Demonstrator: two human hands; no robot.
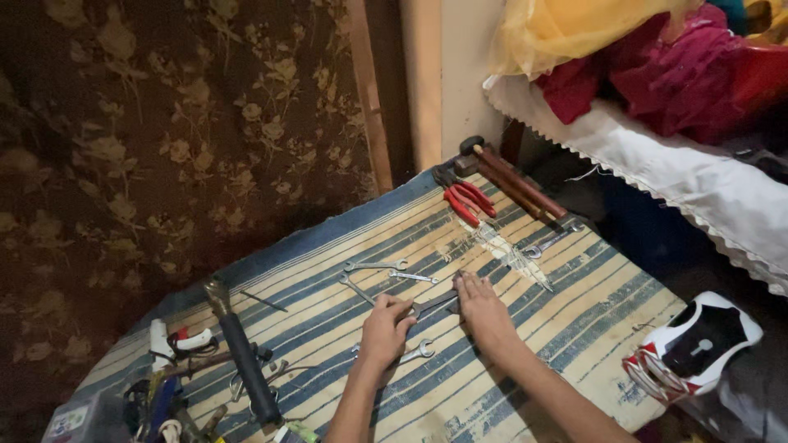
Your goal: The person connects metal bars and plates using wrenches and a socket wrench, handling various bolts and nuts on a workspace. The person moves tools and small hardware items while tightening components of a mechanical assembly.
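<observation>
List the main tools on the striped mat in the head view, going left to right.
Black-handled tool → left hand → dark wrench under both hands → right hand → red-handled pliers → wooden-handled hammers.

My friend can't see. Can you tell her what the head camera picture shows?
Two bare hands, left hand and right hand, rest on a dark wrench on a blue-and-cream striped mat. Around them lie small silver spanners, red-handled pliers and a hammer.
</observation>
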